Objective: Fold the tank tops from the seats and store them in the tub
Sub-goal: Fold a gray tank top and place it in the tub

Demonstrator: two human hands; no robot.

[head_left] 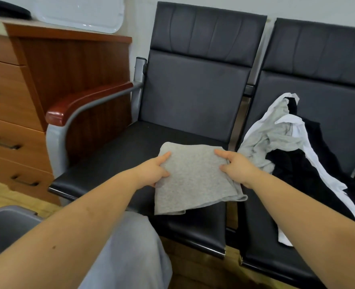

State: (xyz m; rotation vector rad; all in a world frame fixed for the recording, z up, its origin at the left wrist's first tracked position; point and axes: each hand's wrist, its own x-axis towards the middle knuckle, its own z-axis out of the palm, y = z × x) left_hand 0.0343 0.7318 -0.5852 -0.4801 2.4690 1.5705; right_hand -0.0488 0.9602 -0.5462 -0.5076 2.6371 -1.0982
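Both hands, left (154,171) at 9 o'clock and right (238,167) at 3 o'clock, pinch the folded grey top (193,180) on the seat (114,155); it looks soft, light and limp, so holding both side edges should keep the fold.

Folded grey tank top (193,180) flat on left seat (110,163); crumpled grey, white, black tank tops (287,147) on right seat (276,257).
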